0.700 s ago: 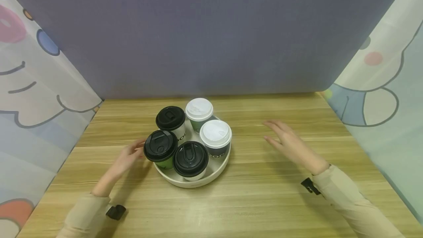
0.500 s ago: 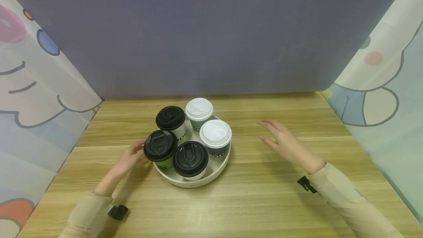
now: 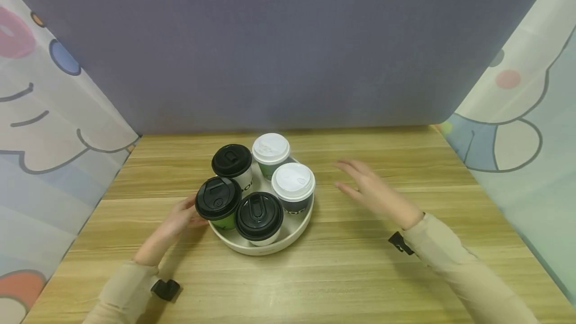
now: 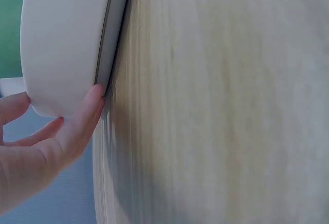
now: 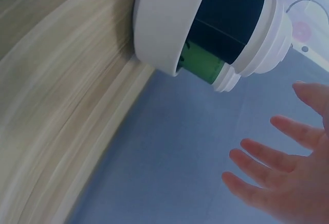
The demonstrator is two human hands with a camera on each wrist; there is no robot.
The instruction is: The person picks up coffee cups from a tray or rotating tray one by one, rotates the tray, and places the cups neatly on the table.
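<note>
A round white tray point(image 3: 270, 250) holds several lidded paper coffee cups. Black lids top three of them: a green cup point(image 3: 218, 199) at the left, one at the front point(image 3: 259, 217) and one at the back left point(image 3: 232, 161). Two white-lidded cups point(image 3: 293, 183) stand on the right side. My left hand point(image 3: 179, 219) is at the tray's left side; in the left wrist view its fingertips point(image 4: 94, 93) touch the tray wall point(image 4: 64, 44) near rim and base. To the right of the tray, my right hand point(image 3: 375, 191) hangs above the table, fingers spread, holding nothing.
The tray stands on a wood-grain table point(image 3: 342, 274). A grey-blue panel point(image 3: 288, 49) rises along the table's back edge. Curtains with cartoon prints point(image 3: 504, 114) hang at both sides. Black straps point(image 3: 165, 290) show at the sleeve cuffs.
My right hand has moved left towards the tray. My left hand has shifted slightly right, closer against the tray's side. Tray and cups stay in place.
</note>
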